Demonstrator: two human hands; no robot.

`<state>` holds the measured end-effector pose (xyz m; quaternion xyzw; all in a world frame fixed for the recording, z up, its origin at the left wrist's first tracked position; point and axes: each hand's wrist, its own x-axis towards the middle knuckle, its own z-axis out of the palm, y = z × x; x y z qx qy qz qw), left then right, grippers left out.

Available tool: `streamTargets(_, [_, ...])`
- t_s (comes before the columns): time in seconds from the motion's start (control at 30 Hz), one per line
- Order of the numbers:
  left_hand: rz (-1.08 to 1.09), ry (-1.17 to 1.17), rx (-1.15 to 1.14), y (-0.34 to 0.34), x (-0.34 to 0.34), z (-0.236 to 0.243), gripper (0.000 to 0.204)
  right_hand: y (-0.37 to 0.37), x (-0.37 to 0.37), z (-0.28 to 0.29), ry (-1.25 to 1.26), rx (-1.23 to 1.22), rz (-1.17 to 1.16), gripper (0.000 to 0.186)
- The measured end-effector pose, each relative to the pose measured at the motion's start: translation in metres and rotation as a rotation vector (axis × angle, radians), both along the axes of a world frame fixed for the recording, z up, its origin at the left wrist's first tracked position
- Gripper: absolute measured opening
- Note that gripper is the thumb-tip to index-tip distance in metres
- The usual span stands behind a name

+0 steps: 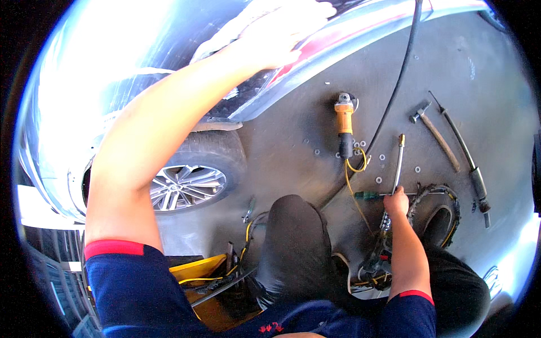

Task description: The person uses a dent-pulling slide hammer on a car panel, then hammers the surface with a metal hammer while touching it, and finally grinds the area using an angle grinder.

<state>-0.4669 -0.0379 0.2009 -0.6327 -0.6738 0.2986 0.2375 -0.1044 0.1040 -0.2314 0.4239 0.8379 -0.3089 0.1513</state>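
My left arm reaches up across the car, and my left hand [282, 34] lies on its side panel [220, 25], fingers stretched out. Strong glare washes out that hand and part of the panel. Lower right, my right hand [396, 203] is closed around a chrome rod tool with a brass-coloured tip [400, 149], which points away from me above the floor. Below the hand, a cable or fitting runs down toward my legs, partly hidden by my forearm. A screwdriver with a green handle [368, 195] lies just beside this hand.
On the floor are a yellow angle grinder [344, 121], a hammer [439, 141], a long curved tool [465, 149] and several washers. A black hose [401, 79] crosses the floor. The car's wheel [189, 186] is at left; a yellow box [200, 267] stands by my knee [297, 242].
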Motion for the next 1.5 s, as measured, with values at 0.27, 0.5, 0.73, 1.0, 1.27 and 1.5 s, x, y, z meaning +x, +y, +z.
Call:
streamTargets(0.27, [0.199,-0.1,-0.186,-0.072,0.035,0.026,0.094,0.019,-0.017,0.039,-0.187,-0.089,0.123,0.036])
streamTargets(0.5, [0.212,0.13,-0.266,-0.029,0.026,0.005,0.092,0.125,-0.07,0.063,0.152,0.202,0.085,0.043])
streamTargets(0.73, [0.158,0.183,-0.236,0.005,0.004,-0.015,0.087,0.211,-0.085,0.015,-0.042,0.336,0.122,0.067])
streamTargets(1.0, [-0.016,0.195,-0.221,-0.021,0.015,0.005,0.08,0.215,-0.079,-0.043,0.286,0.213,0.028,0.042])
streamTargets(1.27, [0.232,0.186,-0.147,-0.117,0.046,0.057,0.08,-0.023,-0.137,0.195,1.375,-1.075,-0.853,0.024])
streamTargets(1.5, [0.192,0.184,-0.347,-0.073,0.049,0.071,0.082,-0.173,-0.143,0.295,1.379,-1.883,-0.692,0.02])
